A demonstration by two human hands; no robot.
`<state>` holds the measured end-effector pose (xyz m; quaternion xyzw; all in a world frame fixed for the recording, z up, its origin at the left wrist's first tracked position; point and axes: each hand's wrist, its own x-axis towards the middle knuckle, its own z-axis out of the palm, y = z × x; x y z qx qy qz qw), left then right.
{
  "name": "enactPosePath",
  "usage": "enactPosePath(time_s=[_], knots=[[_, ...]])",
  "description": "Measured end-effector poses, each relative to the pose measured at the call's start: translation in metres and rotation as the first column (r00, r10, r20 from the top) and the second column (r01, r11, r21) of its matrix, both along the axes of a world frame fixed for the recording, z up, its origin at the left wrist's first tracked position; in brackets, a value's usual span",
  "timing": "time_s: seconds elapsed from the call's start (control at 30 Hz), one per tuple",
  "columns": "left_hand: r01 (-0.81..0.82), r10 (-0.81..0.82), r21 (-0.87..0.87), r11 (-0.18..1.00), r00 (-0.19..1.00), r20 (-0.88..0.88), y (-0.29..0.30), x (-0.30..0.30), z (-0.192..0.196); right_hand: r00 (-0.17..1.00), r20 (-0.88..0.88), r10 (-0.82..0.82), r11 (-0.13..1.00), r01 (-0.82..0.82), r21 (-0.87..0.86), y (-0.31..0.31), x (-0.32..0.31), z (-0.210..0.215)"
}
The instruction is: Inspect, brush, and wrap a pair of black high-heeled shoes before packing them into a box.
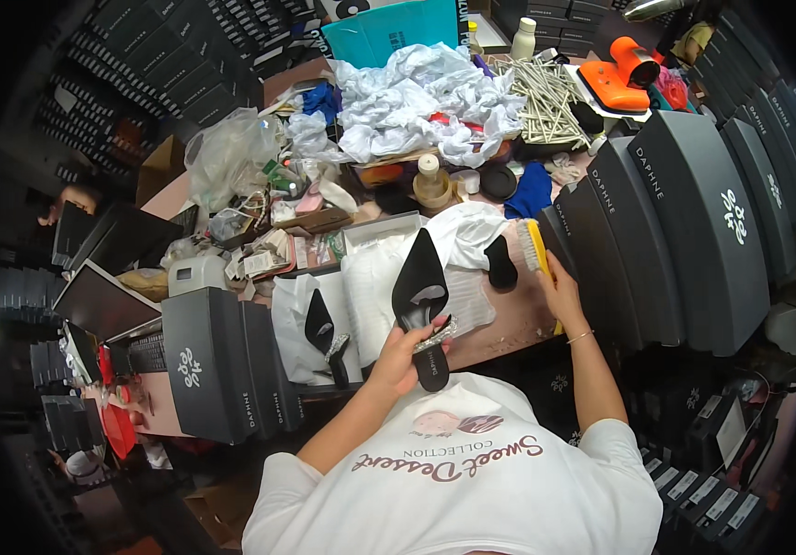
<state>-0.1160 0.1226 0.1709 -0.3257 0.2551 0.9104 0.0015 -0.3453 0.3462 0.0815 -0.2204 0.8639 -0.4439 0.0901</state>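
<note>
My left hand (pixel 398 361) is closed around a black pointed mule (pixel 418 268) with a glittering strap, its toe pointing away from me. In my right hand (pixel 562 296) is a yellow-backed brush (pixel 538 250) with pale bristles, held by its handle just right of the white padding. The matching mule (pixel 318 319) lies to the left on white tissue paper (pixel 289 324) in an open box. Beneath and beyond the held shoe spreads white padding (pixel 375 287). A small black sole-shaped piece (pixel 502 266) rests near the brush.
Dark shoeboxes (pixel 698 213) stand in a row on the right, and more shoeboxes (pixel 208 361) on the left. Crumpled white tissue (pixel 416 97), a heap of pale sticks (pixel 546 97), an orange device (pixel 618 79) and a capped jar (pixel 431 185) crowd the back of the pink table (pixel 518 324).
</note>
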Motion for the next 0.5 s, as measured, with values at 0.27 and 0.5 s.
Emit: enactPosePath(time_s=[0.27, 0.5], knots=[[-0.063, -0.012, -0.749, 0.66, 0.996, -0.094, -0.018, 0.02, -0.002, 0.511, -0.602, 0.614, 0.775, -0.242, 0.584, -0.085, 0.041, 0.154], [0.058, -0.089, -0.336, 0.94, 0.993, -0.078, -0.053, 0.042, 0.047, 0.322, -0.671, 0.668, 0.7, -0.577, 0.421, -0.121, 0.067, 0.16]])
